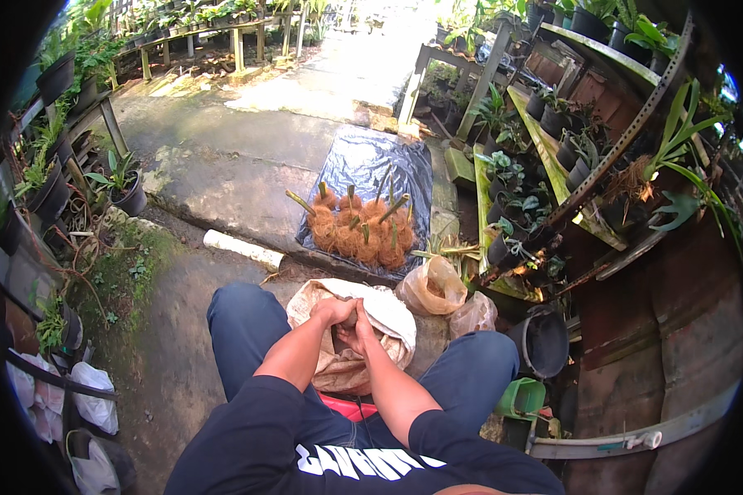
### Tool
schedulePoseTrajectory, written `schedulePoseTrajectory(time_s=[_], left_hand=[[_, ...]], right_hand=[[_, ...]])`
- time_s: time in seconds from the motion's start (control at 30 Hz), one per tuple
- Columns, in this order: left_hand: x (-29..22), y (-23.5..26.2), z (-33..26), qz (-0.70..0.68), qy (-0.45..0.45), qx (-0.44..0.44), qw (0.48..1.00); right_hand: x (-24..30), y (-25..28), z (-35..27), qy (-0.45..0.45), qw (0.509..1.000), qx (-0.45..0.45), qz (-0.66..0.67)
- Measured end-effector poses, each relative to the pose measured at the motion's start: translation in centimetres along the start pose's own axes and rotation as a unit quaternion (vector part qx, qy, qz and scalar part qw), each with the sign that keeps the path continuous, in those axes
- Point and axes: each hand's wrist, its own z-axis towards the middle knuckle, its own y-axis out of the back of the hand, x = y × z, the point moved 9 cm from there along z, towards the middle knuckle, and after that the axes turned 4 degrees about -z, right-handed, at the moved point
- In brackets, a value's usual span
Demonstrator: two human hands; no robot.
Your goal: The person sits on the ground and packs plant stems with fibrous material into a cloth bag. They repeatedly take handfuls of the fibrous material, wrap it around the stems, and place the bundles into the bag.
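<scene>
I sit with my knees apart over an open white sack (388, 309) of brown fibre. My left hand (332, 312) and my right hand (357, 336) are closed together just above the sack's mouth, pressing a small lump of brown fibre between them; the lump itself is mostly hidden by my fingers. Ahead on the ground lies a dark plastic sheet (363, 165). On it stand several round fibre-wrapped balls (359, 231) with green stems sticking up.
Two plastic bags (433, 285) lie right of the sack, a black bucket (545, 342) and a green container (520, 398) further right. Shelves of potted plants (520, 190) rise at right, more pots (128, 194) at left. A white pipe (241, 249) lies on the concrete.
</scene>
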Motion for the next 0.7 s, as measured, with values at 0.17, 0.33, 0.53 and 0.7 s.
schedulePoseTrajectory(time_s=[0.17, 0.33, 0.53, 0.7], left_hand=[[-1.6, 0.4, -1.8, -0.004, -0.059, 0.0, 0.998], [-2.1, 0.7, -1.3, -0.019, -0.107, 0.002, 0.994], [-2.6, 0.5, -2.5, -0.053, -0.136, 0.009, 0.989], [-2.0, 0.3, -1.6, -0.095, -0.14, 0.02, 0.985]], right_hand=[[1.5, 0.0, -1.8, 0.035, 0.999, 0.03, 0.008], [3.0, -0.9, -1.8, 0.062, 0.995, 0.068, 0.03], [2.4, -0.1, -2.7, 0.049, 0.997, 0.036, 0.05], [3.0, -1.5, -4.1, 0.038, 0.993, 0.055, 0.095]])
